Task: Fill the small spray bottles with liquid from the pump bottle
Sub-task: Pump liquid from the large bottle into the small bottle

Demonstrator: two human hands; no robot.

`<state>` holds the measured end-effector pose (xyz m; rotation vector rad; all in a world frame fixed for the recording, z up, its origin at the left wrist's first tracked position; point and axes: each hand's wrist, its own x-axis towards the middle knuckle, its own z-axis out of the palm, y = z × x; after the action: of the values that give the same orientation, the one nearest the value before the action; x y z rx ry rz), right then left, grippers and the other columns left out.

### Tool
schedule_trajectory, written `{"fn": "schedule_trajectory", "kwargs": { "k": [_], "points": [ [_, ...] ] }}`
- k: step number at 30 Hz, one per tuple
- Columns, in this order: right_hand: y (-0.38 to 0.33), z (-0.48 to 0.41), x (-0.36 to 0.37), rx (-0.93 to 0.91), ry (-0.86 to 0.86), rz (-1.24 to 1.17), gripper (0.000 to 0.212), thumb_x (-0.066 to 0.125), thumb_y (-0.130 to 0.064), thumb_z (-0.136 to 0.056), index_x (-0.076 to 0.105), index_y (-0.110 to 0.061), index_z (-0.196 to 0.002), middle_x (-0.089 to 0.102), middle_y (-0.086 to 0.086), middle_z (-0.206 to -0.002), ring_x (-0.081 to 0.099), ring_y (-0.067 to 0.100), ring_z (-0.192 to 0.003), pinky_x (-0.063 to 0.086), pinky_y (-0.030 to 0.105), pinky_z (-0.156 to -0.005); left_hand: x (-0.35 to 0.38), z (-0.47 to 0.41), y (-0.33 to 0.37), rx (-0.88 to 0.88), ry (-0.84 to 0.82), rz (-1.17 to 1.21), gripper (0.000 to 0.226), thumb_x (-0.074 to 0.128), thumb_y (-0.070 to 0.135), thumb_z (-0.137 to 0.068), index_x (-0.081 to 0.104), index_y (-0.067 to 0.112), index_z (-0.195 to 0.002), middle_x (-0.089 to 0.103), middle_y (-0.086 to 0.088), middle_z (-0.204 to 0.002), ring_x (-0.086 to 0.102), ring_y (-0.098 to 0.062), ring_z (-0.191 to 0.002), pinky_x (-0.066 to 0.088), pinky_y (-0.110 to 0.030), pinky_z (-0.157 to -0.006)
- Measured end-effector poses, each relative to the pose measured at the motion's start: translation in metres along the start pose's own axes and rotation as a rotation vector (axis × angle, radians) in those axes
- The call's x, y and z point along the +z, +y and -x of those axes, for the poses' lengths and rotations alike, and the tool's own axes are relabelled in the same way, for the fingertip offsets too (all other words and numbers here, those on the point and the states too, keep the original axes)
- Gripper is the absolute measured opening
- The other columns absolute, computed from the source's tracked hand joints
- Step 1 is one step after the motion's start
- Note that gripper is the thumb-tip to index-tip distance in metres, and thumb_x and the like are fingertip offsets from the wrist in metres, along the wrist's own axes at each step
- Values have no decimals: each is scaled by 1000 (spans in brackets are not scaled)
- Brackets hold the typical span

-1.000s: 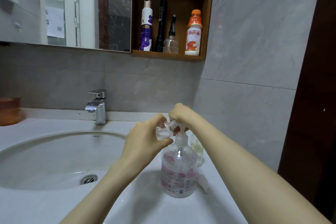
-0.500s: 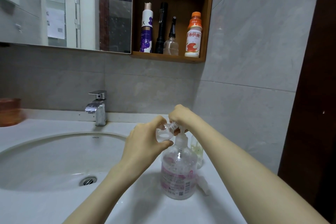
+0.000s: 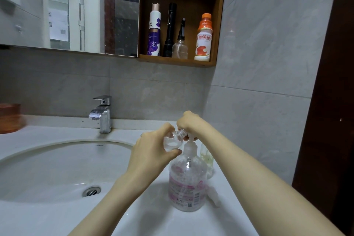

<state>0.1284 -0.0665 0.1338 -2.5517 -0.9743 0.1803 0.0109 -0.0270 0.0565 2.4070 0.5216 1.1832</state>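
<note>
Left hand [image 3: 151, 151] grips the small spray bottle [image 3: 172, 142], mouth pointing right at the pump bottle [image 3: 187, 184] spout (axis nearly level); right hand [image 3: 188, 123] curls over its top.

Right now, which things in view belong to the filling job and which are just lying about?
In the job: pump bottle, right hand gripping its top; small bottle, held by left hand; second small bottle behind.
Lying about: faucet, purple can, torch, orange-capped drink bottle.
</note>
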Motion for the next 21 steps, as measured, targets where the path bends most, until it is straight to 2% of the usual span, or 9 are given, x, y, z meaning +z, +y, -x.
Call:
{"fn": "schedule_trajectory", "kwargs": {
  "k": [2, 9, 15, 18, 21],
  "points": [
    [0, 1, 0, -4, 2, 3, 27, 41, -3, -91, 46, -3, -65, 48, 10, -64, 48, 23, -58, 37, 24, -47, 0, 0, 0, 2, 1, -1, 35, 76, 32, -69, 55, 31, -98, 56, 23, -90, 56, -22, -91, 44, -33, -72],
    [1, 2, -1, 3, 11, 5, 28, 41, -3, -91, 47, -3, -64, 49, 11, -62, 46, 20, -51, 38, 24, -47, 1, 0, 2, 3, 4, -1, 35, 75, 32, -70, 56, 30, -99, 57, 22, -92, 57, -23, -93, 46, -36, -76],
    [-4, 9, -3, -23, -24, 91, 32, 44, -1, -90, 49, -5, -59, 48, 7, -60, 44, 18, -52, 36, 21, -48, 0, 0, 1, -4, 13, 7, 36, 76, 30, -70, 57, 27, -100, 62, 18, -96, 59, -23, -93, 48, -39, -77],
    [-2, 11, -3, -5, -34, 89, 34, 44, -2, -90, 51, -5, -56, 51, 6, -44, 45, 17, -51, 37, 21, -47, 0, 1, 2, 1, 13, 20, 37, 77, 30, -69, 58, 27, -100, 64, 17, -96, 60, -22, -91, 49, -39, -77],
    [-2, 11, -4, 4, -21, 68, 36, 45, -2, -88, 52, -5, -53, 42, 2, -23, 46, 18, -49, 39, 22, -45, -2, 1, 3, 7, 9, 16, 37, 77, 30, -70, 57, 26, -101, 64, 16, -97, 61, -21, -91, 48, -39, -77]
  ]
}}
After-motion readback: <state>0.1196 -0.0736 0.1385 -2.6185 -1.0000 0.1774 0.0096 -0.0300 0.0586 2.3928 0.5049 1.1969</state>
